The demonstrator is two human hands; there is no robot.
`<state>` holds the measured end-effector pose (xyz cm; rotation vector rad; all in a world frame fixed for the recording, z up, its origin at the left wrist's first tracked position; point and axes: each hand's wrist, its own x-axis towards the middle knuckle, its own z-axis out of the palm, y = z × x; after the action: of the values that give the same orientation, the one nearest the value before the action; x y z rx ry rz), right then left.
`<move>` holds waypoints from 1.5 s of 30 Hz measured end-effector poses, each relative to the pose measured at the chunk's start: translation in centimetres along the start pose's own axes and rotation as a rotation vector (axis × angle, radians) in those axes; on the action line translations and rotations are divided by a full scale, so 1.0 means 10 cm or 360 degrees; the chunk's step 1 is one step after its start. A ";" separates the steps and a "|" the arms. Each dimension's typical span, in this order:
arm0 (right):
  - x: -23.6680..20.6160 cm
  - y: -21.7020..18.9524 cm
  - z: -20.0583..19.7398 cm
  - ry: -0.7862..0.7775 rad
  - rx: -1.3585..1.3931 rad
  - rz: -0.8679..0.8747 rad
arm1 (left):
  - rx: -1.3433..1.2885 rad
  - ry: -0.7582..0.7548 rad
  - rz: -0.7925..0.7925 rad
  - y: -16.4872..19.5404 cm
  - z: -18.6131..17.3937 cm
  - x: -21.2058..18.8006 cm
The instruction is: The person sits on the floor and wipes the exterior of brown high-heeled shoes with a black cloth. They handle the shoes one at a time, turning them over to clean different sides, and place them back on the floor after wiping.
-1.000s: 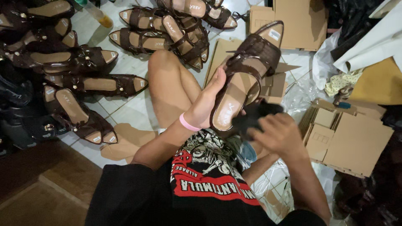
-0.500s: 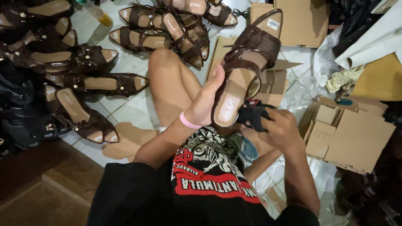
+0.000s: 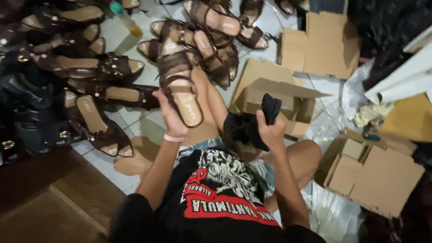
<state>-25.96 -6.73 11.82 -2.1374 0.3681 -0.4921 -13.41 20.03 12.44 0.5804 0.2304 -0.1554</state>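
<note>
Sitting on the pale tiled floor (image 3: pixel 135 119), the person is gripping a brown strappy sandal with a tan insole (image 3: pixel 182 87) in the left hand (image 3: pixel 170 118), holding it up at about eleven o'clock from the lap. The right hand (image 3: pixel 270 130) is closing around a crumpled black cloth (image 3: pixel 252 123) at about one o'clock, just beside an open brown cardboard box (image 3: pixel 274 92). Many more brown sandals (image 3: pixel 90 67) are lying scattered from nine to twelve o'clock, while flattened cardboard boxes (image 3: pixel 378 175) are sitting at three o'clock.

Pale tiled floor (image 3: pixel 146 119) under brown sandals (image 3: pixel 96 121), flattened cardboard boxes (image 3: pixel 324 42).
</note>
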 end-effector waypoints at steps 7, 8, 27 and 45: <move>0.55 -0.53 1.05 -0.0120 0.0241 -0.0382 | 0.0238 0.0022 0.0056 0.01 -0.78 0.08; 0.68 -0.64 1.24 -0.0121 0.0278 -0.0517 | 0.0119 -0.0024 0.0023 -0.04 -0.85 0.06; 2.64 -1.52 4.38 -0.0303 -0.0211 -0.1237 | 0.0821 0.0605 -0.0220 -0.42 -1.47 0.46; 3.14 -1.10 4.37 0.0302 0.1600 0.0902 | 0.0711 0.0681 -0.0371 -0.42 -1.61 0.51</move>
<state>23.13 16.74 4.37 -0.9610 0.6386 -0.4144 -12.17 25.10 -4.12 1.0305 0.6909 -0.3122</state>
